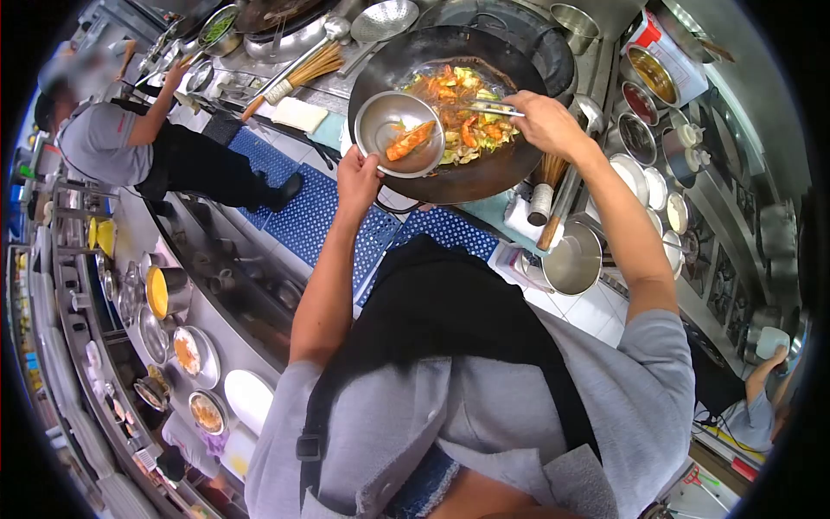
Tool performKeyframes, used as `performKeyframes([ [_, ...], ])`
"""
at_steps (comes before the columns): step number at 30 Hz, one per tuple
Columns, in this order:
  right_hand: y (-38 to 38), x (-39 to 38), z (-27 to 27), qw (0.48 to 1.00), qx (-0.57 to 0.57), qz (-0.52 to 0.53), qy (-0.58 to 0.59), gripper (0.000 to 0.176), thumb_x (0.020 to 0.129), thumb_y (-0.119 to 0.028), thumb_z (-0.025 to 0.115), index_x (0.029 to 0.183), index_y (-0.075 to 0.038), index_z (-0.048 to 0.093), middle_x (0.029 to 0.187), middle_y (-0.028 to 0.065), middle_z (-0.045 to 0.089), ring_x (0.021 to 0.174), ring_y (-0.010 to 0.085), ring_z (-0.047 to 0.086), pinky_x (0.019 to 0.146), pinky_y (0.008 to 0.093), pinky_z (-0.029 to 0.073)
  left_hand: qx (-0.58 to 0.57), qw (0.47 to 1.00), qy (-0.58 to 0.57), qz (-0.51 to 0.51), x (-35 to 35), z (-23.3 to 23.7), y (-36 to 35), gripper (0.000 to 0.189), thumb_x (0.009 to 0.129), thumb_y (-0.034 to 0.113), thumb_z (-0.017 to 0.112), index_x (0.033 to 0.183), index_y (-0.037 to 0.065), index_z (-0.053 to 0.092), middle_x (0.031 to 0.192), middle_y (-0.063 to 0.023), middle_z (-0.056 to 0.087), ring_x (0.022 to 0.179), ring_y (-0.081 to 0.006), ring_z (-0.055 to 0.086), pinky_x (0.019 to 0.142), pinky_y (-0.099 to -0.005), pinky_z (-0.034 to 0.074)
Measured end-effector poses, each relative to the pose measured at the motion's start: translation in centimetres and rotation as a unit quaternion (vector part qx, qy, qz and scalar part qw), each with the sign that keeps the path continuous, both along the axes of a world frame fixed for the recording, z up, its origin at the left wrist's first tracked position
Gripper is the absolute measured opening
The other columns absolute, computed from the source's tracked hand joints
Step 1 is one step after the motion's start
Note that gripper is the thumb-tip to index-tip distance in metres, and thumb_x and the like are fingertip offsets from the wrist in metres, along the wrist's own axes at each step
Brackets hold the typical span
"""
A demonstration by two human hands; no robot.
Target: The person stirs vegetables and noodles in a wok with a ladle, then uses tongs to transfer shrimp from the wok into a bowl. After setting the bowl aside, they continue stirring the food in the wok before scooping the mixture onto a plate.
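My left hand (358, 179) grips the rim of a steel bowl (372, 130) over the near left side of a large dark wok (510, 65). One orange piece of food (410, 141) lies in the bowl. My right hand (550, 126) is closed around metal tongs (494, 108), whose tips reach into the food in the wok. That food (458, 95) is a mix of orange pieces and green and yellow leaves. Where the tips end, it is too small to tell whether they pinch a piece.
Bamboo brushes (316, 66) and a skimmer (385, 19) lie behind the wok. Sauce containers (637, 138) line the right; a steel pot (574, 259) stands near right. A co-worker (121, 143) stands at the left. Plates and bowls fill the left counter (186, 238).
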State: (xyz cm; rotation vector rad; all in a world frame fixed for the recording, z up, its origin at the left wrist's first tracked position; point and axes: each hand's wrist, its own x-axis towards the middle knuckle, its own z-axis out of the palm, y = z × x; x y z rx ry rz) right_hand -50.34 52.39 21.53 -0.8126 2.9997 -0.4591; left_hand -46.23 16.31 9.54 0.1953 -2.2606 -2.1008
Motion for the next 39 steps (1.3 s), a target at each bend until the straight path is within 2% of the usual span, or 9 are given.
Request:
performKeyframes([
  [3, 0.0, 0.3, 1.6, 1.0, 0.002, -0.006, -0.023, 0.042, 0.09, -0.01, 0.067, 0.131, -0.002, 0.065, 0.12, 0.0203, 0.069, 0.115, 0.0411, 0.065, 0.1, 0.0487, 0.051, -0.006, 1.0, 0.009, 0.011, 0.4, 0.6, -0.2, 0.008, 0.098, 0.009, 0.059, 0.093, 0.003, 0.061, 0.072, -0.0019, 0.063, 0.057, -0.0075, 0.056, 0.051, -0.0249, 0.044],
  [8, -0.9, -0.6, -1.7, 0.999, 0.025, 0.037, 0.014, 0.023, 0.091, -0.015, 0.066, 0.105, 0.003, 0.068, 0.102, 0.0257, 0.071, 0.104, 0.0431, 0.068, 0.094, 0.0529, 0.053, 0.014, 0.999, 0.008, 0.031, 0.2, 0.7, 0.3, 0.009, 0.098, 0.009, 0.06, 0.092, 0.002, 0.061, 0.071, -0.0017, 0.063, 0.056, -0.0082, 0.056, 0.05, -0.0247, 0.042],
  [15, 1.5, -3.5, -3.2, 0.999, 0.026, -0.029, 0.034, 0.019, 0.088, -0.01, 0.062, 0.097, 0.004, 0.07, 0.096, 0.0268, 0.072, 0.098, 0.0442, 0.069, 0.089, 0.0535, 0.055, -0.081, 0.99, 0.088, 0.08, 2.0, 3.9, 0.5, 0.014, 0.099, 0.011, 0.06, 0.09, 0.0, 0.061, 0.072, -0.002, 0.062, 0.062, -0.0075, 0.056, 0.057, -0.0246, 0.046],
  [19, 1.3, -5.8, -4.3, 0.997, 0.026, -0.065, 0.025, 0.023, 0.086, -0.01, 0.06, 0.098, 0.004, 0.074, 0.099, 0.0298, 0.072, 0.099, 0.0458, 0.07, 0.09, 0.0527, 0.056, 0.06, 0.993, 0.041, 0.095, 1.7, 4.4, -0.1, 0.017, 0.103, 0.011, 0.055, 0.091, 0.001, 0.062, 0.071, -0.0016, 0.062, 0.06, -0.0079, 0.055, 0.057, -0.0243, 0.046],
  [24, -1.1, -10.0, -8.5, 0.991, 0.033, -0.111, -0.067, 0.027, 0.083, -0.012, 0.059, 0.093, 0.008, 0.074, 0.102, 0.0337, 0.071, 0.102, 0.0463, 0.07, 0.092, 0.0516, 0.056, 0.055, 0.993, 0.006, 0.1, 2.4, 1.0, 1.7, 0.023, 0.106, 0.013, 0.05, 0.099, -0.003, 0.065, 0.08, -0.0071, 0.07, 0.064, -0.01, 0.061, 0.062, -0.0255, 0.05],
  [29, -0.7, -8.2, -6.2, 0.99, 0.017, -0.127, -0.059, 0.027, 0.082, -0.011, 0.059, 0.092, 0.009, 0.074, 0.1, 0.0337, 0.071, 0.099, 0.0475, 0.071, 0.092, 0.0521, 0.055, -0.03, 0.995, -0.004, 0.099, 3.7, 0.4, 1.4, 0.022, 0.104, 0.015, 0.053, 0.096, -0.002, 0.065, 0.077, -0.0061, 0.069, 0.059, -0.0105, 0.062, 0.055, -0.0256, 0.05],
  [33, -0.1, -6.0, -2.8, 0.993, 0.103, -0.066, -0.002, 0.026, 0.079, -0.009, 0.058, 0.092, 0.008, 0.074, 0.099, 0.0336, 0.071, 0.099, 0.0468, 0.071, 0.09, 0.0513, 0.057, -0.046, 0.994, 0.006, 0.098, 3.1, 0.8, 0.6, 0.022, 0.103, 0.014, 0.055, 0.093, -0.002, 0.063, 0.075, -0.0066, 0.068, 0.059, -0.0111, 0.063, 0.055, -0.0269, 0.051],
  [36, -1.1, -5.6, -0.7, 0.984, 0.142, -0.088, -0.062, 0.029, 0.079, -0.01, 0.058, 0.094, 0.008, 0.075, 0.1, 0.0336, 0.071, 0.101, 0.0457, 0.071, 0.092, 0.0509, 0.056, -0.043, 0.994, 0.025, 0.094, 2.6, 0.3, 0.2, 0.023, 0.102, 0.015, 0.056, 0.091, -0.004, 0.062, 0.074, -0.0086, 0.068, 0.06, -0.0121, 0.065, 0.055, -0.0287, 0.052],
  [39, -1.6, -7.3, -2.8, 0.981, 0.146, -0.101, -0.076, 0.031, 0.079, -0.012, 0.058, 0.094, 0.008, 0.075, 0.101, 0.0341, 0.071, 0.103, 0.045, 0.071, 0.093, 0.0509, 0.056, -0.039, 0.996, 0.02, 0.078, 2.1, 0.7, -0.1, 0.023, 0.102, 0.015, 0.057, 0.09, -0.004, 0.062, 0.073, -0.009, 0.069, 0.06, -0.012, 0.065, 0.055, -0.0283, 0.052],
])
